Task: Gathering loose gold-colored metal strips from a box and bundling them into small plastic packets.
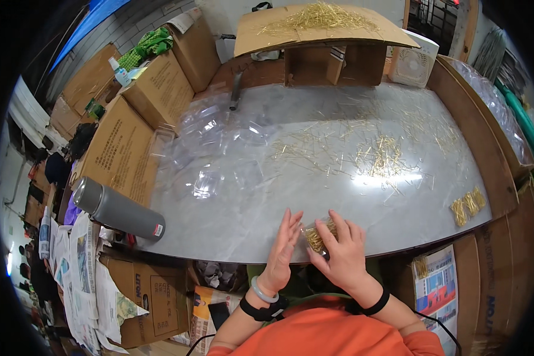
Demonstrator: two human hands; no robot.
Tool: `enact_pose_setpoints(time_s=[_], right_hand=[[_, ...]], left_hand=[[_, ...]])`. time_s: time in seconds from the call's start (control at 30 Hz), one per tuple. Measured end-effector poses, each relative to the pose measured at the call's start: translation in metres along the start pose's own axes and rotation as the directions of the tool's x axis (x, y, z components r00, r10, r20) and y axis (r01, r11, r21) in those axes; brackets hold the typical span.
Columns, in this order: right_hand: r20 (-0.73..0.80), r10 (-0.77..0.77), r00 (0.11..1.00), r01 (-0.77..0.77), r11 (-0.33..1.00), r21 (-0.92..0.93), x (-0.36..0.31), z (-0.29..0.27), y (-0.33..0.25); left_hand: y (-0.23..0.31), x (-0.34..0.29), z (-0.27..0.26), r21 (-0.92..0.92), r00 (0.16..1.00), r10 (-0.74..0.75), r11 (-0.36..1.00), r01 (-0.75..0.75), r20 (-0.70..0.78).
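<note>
At the table's near edge, my right hand (344, 252) closes from above over a small clear plastic box (308, 232) filled with thin gold wire pieces (316, 240). My left hand (283, 252) stands on edge just left of the box, fingers stretched out and holding nothing. Whether its fingertips touch the box I cannot tell. Beyond the hands lies a loose pile of gold wire pieces (385, 155), with more strewn towards the back of the table. Small packs of gold wire (467, 206) sit by the right edge.
Clear plastic shells (210, 133) spread over the grey table's (231, 225) left half. A grey flask (121, 207) leans at the left edge, near cardboard boxes (117, 151). At the back, a cardboard sheet (326, 37) bears more gold wire beside a white fan (412, 64).
</note>
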State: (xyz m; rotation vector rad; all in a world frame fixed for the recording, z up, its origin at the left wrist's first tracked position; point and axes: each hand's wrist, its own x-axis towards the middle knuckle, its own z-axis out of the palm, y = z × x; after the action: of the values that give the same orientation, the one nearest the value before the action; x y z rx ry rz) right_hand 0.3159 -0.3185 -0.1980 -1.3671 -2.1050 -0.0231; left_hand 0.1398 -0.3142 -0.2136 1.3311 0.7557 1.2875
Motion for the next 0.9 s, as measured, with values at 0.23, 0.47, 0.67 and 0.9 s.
enact_pose_setpoints(time_s=[0.23, 0.47, 0.67, 0.9], right_hand=[[0.157, 0.031, 0.987, -0.018, 0.996, -0.087, -0.002, 0.003, 0.003], [0.384, -0.053, 0.922, -0.063, 0.957, 0.284, 0.009, -0.029, 0.021], [0.402, -0.184, 0.897, 0.036, 0.937, 0.348, 0.122, -0.025, 0.073], [0.514, -0.243, 0.823, 0.238, 0.968, 0.076, 0.175, 0.064, 0.106]], left_hand=[[-0.006, -0.006, 0.009, 0.699, 0.993, 0.11, 0.707, -0.105, 0.038], [-0.012, -0.005, 0.017, 0.881, 0.96, 0.208, 0.396, -0.258, 0.187], [-0.01, -0.002, 0.02, 0.903, 0.956, 0.219, 0.341, -0.261, 0.194], [-0.015, -0.004, 0.018, 0.891, 0.935, 0.287, 0.338, -0.303, 0.209]])
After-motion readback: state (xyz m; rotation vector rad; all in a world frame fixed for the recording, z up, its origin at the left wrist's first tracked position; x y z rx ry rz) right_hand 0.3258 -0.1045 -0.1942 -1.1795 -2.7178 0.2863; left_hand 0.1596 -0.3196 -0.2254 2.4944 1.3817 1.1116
